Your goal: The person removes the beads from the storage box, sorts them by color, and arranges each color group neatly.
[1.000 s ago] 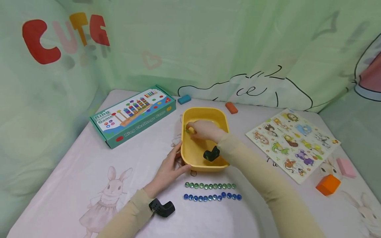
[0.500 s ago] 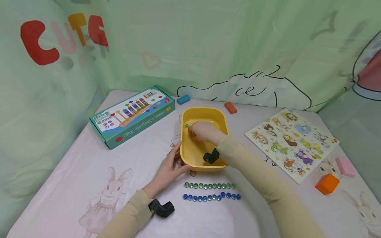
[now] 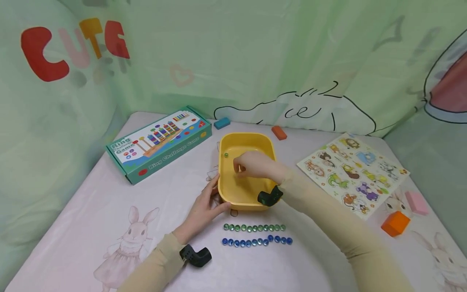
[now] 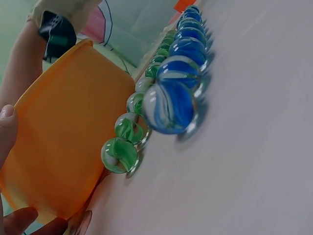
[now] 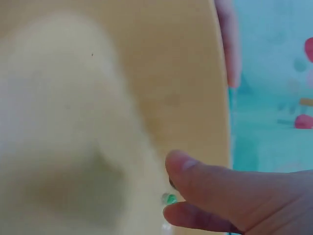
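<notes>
My left hand [image 3: 202, 207] holds the near left corner of a yellow plastic tub [image 3: 220, 178], thumb at its front and fingers along its side. Inside the tub, above its floor, my right hand [image 3: 257, 165] has its fingers curled. A small dark sliver, seemingly a marble [image 5: 172, 184] mostly hidden, shows under the thumb tip in the right wrist view. One green marble [image 3: 226, 155] lies by the tub's left wall, apart from that hand. In front of the tub are a row of green marbles [image 3: 255, 228] and, nearer, a row of blue marbles [image 3: 249, 243].
A green Ring Challenge Game box [image 3: 160, 144] lies at left. Behind the tub are a blue block [image 3: 221, 123] and a red-orange block [image 3: 279, 132]. At right lie an animal puzzle board [image 3: 352, 172], an orange block [image 3: 395, 224] and a pink block [image 3: 417, 202].
My right hand has drawn away from the tub's left wall, rightward and up, leaving the green marble there in plain sight. The left hand keeps its hold on the tub.
</notes>
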Action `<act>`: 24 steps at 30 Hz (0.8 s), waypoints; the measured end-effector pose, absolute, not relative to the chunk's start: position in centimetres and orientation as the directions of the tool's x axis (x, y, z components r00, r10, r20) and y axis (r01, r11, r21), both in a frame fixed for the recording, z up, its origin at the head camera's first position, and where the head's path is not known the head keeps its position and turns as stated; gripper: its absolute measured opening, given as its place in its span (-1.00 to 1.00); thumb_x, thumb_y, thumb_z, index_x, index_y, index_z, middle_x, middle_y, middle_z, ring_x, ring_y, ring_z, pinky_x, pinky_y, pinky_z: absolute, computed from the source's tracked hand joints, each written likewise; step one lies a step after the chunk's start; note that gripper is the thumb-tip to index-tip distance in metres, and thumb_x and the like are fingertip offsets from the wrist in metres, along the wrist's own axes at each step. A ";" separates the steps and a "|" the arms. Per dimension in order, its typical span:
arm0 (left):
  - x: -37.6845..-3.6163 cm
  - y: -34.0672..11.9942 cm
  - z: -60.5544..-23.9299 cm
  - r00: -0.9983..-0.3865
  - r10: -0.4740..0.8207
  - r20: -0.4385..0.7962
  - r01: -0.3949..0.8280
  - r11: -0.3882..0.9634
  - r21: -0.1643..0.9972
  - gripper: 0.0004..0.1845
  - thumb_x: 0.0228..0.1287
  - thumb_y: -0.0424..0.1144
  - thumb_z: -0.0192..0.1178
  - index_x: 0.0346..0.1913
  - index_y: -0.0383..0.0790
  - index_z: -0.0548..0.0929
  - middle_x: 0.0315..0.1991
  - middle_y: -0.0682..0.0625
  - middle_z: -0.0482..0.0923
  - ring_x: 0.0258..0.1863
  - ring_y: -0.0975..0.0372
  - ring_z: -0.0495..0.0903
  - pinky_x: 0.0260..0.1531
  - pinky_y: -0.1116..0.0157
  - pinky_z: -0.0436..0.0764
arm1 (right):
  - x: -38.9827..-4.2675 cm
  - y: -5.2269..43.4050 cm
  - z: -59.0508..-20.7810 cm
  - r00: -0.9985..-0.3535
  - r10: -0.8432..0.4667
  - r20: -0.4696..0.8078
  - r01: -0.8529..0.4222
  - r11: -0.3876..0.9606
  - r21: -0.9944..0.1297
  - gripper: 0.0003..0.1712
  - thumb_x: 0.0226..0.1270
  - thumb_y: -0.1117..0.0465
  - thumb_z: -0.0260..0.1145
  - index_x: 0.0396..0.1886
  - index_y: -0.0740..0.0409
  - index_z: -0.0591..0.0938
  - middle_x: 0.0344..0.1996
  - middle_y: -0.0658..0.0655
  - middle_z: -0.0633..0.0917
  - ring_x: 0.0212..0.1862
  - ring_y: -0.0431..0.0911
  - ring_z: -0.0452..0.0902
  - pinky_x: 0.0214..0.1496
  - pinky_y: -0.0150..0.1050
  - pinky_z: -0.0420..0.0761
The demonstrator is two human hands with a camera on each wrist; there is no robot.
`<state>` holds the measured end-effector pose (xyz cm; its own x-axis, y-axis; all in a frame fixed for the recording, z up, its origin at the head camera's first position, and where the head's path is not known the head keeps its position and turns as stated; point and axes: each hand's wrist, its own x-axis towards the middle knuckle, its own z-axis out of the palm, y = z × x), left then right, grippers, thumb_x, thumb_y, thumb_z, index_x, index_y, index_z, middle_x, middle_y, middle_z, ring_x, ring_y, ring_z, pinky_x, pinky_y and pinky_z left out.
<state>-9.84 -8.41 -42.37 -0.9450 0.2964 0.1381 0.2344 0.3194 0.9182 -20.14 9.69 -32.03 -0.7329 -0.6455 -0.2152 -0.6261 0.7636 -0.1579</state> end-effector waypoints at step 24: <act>-9.7 -8.3 -42.3 -0.947 0.295 0.129 0.229 0.333 0.915 -0.08 0.15 0.01 0.25 0.46 0.16 -0.09 0.35 -0.01 0.23 0.25 0.16 0.35 0.30 0.05 0.23 | -14.1 20.9 -31.3 -0.753 -0.654 -0.075 -0.465 0.610 -0.641 -0.83 0.17 0.12 0.34 -0.30 0.08 0.60 -0.56 -0.07 0.49 -0.48 -0.20 0.35 -0.47 -0.39 0.39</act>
